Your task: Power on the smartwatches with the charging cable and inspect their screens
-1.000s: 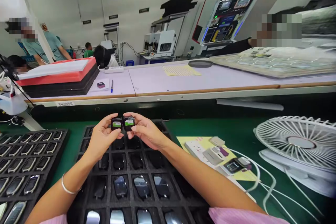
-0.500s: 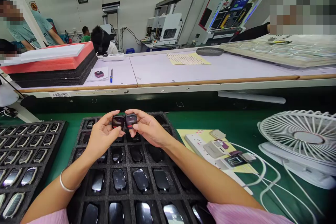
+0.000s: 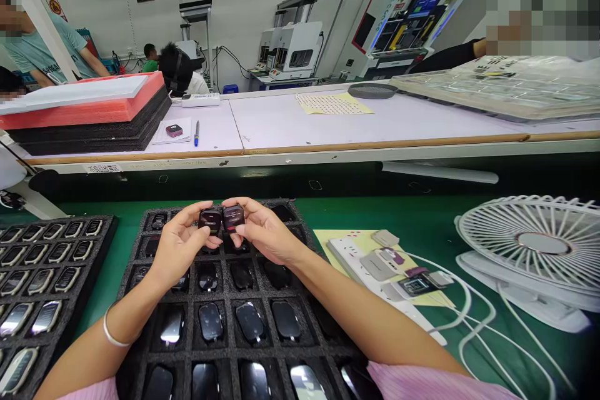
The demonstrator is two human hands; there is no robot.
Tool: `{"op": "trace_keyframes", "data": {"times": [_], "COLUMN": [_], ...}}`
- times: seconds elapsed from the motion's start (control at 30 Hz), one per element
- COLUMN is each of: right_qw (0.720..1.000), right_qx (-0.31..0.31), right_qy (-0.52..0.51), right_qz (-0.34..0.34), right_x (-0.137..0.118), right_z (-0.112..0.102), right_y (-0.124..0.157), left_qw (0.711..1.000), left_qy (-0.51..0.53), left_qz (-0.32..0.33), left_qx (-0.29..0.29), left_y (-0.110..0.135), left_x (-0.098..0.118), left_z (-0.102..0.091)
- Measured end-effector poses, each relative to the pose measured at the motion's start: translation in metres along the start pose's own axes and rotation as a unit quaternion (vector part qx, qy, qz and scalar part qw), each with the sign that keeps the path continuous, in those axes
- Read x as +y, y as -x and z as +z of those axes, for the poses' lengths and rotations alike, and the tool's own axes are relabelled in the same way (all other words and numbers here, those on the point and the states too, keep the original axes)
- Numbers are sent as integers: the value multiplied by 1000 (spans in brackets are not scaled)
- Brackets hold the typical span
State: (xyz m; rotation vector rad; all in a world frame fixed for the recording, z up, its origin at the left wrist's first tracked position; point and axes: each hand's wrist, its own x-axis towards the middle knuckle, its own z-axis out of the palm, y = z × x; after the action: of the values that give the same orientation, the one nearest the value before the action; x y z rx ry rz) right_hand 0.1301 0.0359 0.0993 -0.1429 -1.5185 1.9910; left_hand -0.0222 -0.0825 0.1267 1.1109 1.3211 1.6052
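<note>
Side by side above the foam tray, two dark strapless smartwatches face me with their screens lit. My left hand (image 3: 178, 240) is closed on the left smartwatch (image 3: 209, 219), thumb at its lower edge, where a small green-yellow mark shows. The right smartwatch (image 3: 233, 217) is pinched between thumb and fingers of my right hand (image 3: 269, 234); a red mark glows low on its screen. Below them, the black foam tray (image 3: 187, 353) holds several dark watch bodies in its compartments, such as a watch body (image 3: 250, 322). My forearms cover parts of the tray.
Another foam tray (image 3: 100, 265) of pale-rimmed watch bodies lies left. On the right are a power strip (image 3: 342, 256) with chargers and white cables, and a white fan (image 3: 544, 244). A raised shelf (image 3: 281, 128) runs across the back, carrying foam stacks (image 3: 135, 115). People are beyond.
The mark at the bottom of the left smartwatch's screen has turned from red to green-yellow. My left thumb has shifted slightly left. Both hands keep their hold, and the view has moved a little.
</note>
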Motion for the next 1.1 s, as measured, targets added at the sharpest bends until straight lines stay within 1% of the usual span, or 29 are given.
{"op": "trace_keyframes", "data": {"times": [0.2, 0.4, 0.7, 0.83, 1.1], "right_qw": [1000, 998, 993, 993, 996], "right_qx": [9, 18, 64, 67, 58], "right_qy": [-13, -44, -77, -78, -69], "right_qz": [14, 38, 68, 57, 19], "right_x": [1, 1, 6, 5, 1], "right_z": [1, 3, -3, -4, 0], "right_y": [-1, 1, -1, -3, -1], "left_qw": [999, 999, 998, 998, 993], "left_qy": [22, 13, 28, 47, 100], "left_qz": [-24, -16, -17, -30, -54], "left_qx": [13, 39, 45, 42, 2], "left_y": [-1, -4, -6, -8, -6], "left_x": [-2, -6, -8, -9, -5], "left_z": [0, 2, -1, -3, -5]}}
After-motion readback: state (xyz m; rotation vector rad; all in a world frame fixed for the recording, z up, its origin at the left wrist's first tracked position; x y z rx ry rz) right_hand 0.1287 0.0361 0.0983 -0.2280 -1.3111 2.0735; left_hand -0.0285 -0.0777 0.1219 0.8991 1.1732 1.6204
